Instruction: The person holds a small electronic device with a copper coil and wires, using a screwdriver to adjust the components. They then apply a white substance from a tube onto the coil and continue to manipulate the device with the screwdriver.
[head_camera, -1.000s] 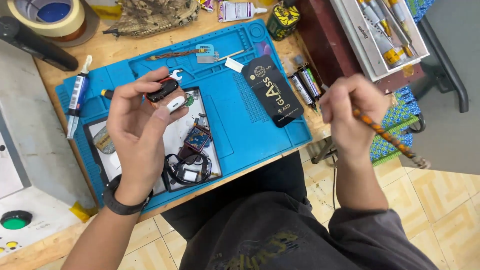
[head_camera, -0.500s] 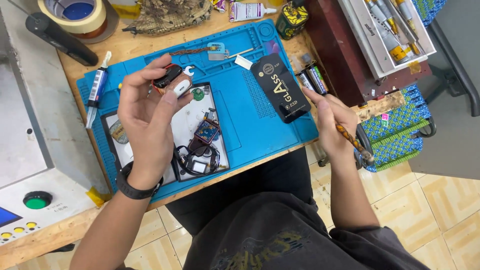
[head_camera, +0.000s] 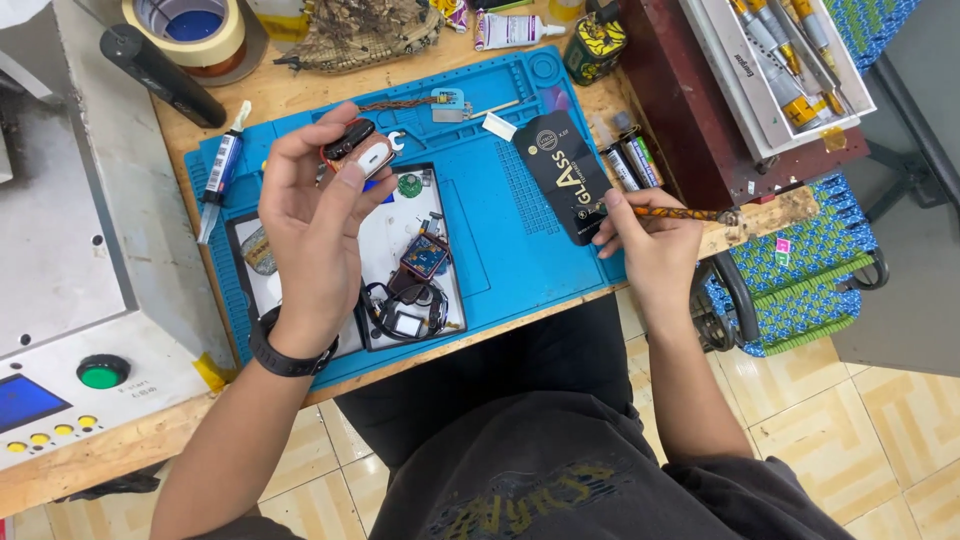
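While the left hand (head_camera: 315, 215) is raised over the blue work mat (head_camera: 500, 250), its fingers are pinching a small key fob (head_camera: 358, 150), black on one half and white on the other, held just above the far left part of the mat. Right hand (head_camera: 645, 245) is over at the right edge of the mat, closed around a thin orange-brown patterned tool (head_camera: 690, 213) that sticks out sideways to the right, past the edge of the tabletop (head_camera: 290, 95). Just left of that hand there's a flat black packet (head_camera: 565, 175) lying on the mat, and a couple of small batteries (head_camera: 630, 162) sit right beside it. Under the left hand there's a white tray area (head_camera: 390, 240) with a tiny circuit board (head_camera: 425, 255) and a black ring-shaped part (head_camera: 405, 310) near the edge. A syringe-style tube (head_camera: 222, 170) lies at the far left of the mat, a roll of tape (head_camera: 185, 30) is way off in the far left corner, and a grey machine with a green button (head_camera: 103, 371) sits on the near left. Black wristband (head_camera: 285, 355) on the left wrist.
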